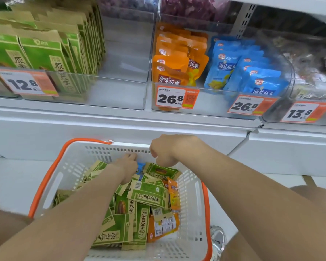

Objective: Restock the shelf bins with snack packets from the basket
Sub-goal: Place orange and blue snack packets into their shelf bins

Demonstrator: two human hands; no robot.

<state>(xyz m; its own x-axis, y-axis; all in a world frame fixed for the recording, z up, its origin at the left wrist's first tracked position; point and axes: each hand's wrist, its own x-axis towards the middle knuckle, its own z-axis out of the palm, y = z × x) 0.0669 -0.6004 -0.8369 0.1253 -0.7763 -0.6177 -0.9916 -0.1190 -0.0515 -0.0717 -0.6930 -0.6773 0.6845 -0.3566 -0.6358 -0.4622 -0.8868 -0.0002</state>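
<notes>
A white basket [190, 219] with orange handles stands on the floor below the shelf. It holds several green snack packets [147, 194], a few orange packets [164, 227] and a blue packet [140, 168] at its far end. My left hand [127, 166] reaches deep into the far end, fingers curled down against the blue packet, whose lower part is hidden. My right hand [167, 150] hovers at the far rim, fingers curled, pinching the top edge of a tilted green packet [161, 171].
Above are clear shelf bins: green packets [45, 53] on the left with free room beside them, orange packets [173, 59] in the middle, blue packets [247, 72] to their right. Price tags hang on the bin fronts. My shoe [217, 240] is beside the basket.
</notes>
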